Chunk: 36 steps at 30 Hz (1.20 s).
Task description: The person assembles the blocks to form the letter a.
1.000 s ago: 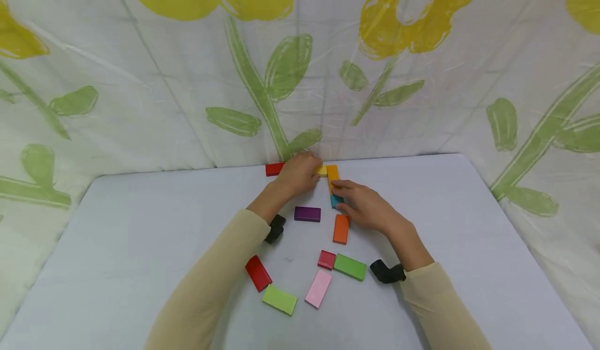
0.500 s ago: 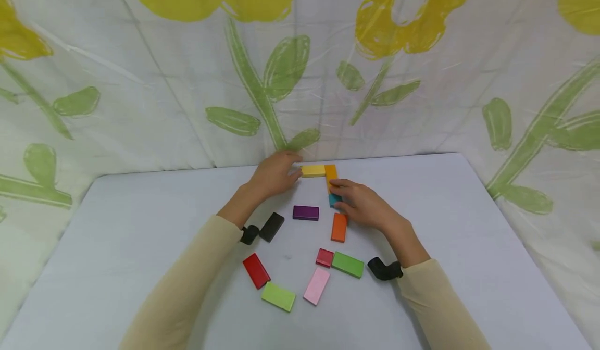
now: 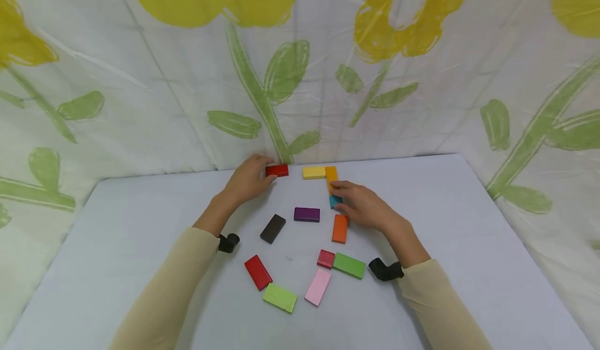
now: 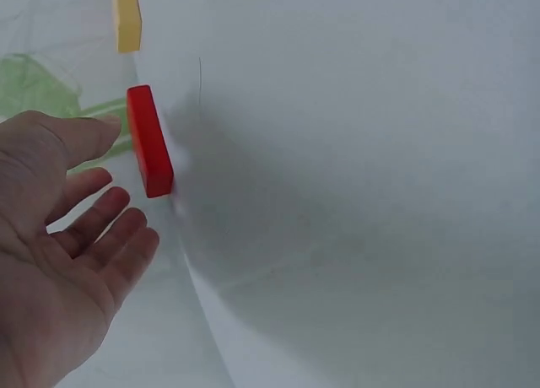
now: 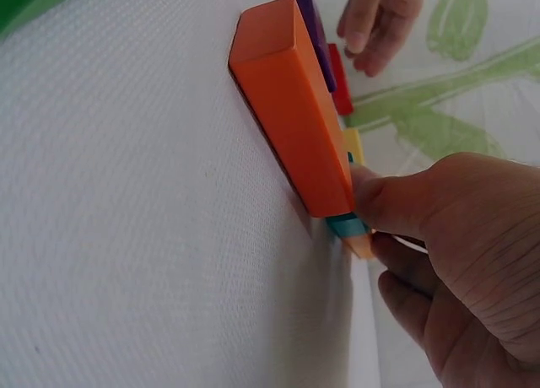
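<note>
In the head view my left hand is at the table's far edge, beside a red block. Thumb and loosely bent fingers spread around its left end; the left wrist view shows a gap between the fingers and this block. My right hand has its thumb and fingers at a teal block, pinching it where it meets the end of an amber block. A yellow block adjoins the amber one's far end, apart from the red block. Just nearer than the right thumb lies an orange block.
Nearer on the white table lie a purple block, a dark block, another red block, a lime block, a pink block, a small red square and a green block. A flowered curtain hangs behind.
My left hand has moved left from beside the yellow block to the left end of the far red block, uncovering both and the dark block. The right hand has stayed in place.
</note>
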Each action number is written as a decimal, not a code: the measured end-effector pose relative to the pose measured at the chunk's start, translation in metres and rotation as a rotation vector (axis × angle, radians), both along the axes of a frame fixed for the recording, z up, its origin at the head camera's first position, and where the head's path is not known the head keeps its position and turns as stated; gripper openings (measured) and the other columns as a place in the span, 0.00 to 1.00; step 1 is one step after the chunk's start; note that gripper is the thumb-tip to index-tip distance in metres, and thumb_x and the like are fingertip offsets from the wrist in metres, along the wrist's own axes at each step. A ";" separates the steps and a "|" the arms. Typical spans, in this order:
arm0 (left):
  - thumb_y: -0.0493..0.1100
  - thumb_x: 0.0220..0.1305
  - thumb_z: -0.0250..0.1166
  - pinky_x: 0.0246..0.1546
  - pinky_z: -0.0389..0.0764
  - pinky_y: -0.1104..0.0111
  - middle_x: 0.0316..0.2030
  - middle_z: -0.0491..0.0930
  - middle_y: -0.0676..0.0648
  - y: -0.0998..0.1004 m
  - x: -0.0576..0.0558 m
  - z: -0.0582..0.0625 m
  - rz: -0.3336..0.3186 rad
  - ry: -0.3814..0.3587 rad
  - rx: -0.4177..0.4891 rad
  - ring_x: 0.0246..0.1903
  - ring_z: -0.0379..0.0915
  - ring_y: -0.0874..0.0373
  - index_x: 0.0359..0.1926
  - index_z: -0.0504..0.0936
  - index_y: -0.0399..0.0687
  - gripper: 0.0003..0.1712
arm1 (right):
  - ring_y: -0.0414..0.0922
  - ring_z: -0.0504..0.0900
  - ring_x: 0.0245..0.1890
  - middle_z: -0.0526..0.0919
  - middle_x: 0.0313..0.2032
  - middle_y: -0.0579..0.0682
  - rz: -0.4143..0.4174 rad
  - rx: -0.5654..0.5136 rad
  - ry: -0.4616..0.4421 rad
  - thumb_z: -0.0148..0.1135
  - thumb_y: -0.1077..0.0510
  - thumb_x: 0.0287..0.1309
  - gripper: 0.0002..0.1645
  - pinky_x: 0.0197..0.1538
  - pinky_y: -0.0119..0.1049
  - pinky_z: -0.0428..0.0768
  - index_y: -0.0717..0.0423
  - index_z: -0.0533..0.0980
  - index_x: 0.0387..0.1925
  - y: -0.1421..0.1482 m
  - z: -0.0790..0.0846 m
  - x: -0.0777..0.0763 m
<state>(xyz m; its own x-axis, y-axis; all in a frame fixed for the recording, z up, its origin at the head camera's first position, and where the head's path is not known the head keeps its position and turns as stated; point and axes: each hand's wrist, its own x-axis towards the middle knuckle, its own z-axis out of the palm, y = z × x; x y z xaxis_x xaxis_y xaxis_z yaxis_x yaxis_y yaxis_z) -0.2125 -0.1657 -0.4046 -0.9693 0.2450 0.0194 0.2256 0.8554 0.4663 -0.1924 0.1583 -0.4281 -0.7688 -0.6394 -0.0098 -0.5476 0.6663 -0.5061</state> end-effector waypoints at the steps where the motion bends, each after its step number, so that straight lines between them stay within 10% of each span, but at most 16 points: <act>1: 0.42 0.74 0.67 0.74 0.74 0.47 0.67 0.76 0.31 -0.001 0.000 -0.002 -0.003 -0.004 0.013 0.68 0.74 0.38 0.71 0.75 0.32 0.30 | 0.60 0.71 0.76 0.73 0.75 0.59 -0.001 0.000 0.000 0.67 0.58 0.72 0.30 0.77 0.58 0.73 0.64 0.74 0.70 0.000 0.000 0.000; 36: 0.39 0.72 0.69 0.64 0.82 0.50 0.58 0.84 0.35 0.005 -0.002 -0.013 0.047 -0.045 0.016 0.57 0.79 0.42 0.65 0.82 0.37 0.23 | 0.59 0.71 0.77 0.73 0.76 0.59 -0.006 -0.019 -0.011 0.66 0.58 0.72 0.30 0.77 0.57 0.73 0.64 0.74 0.71 0.000 0.001 0.001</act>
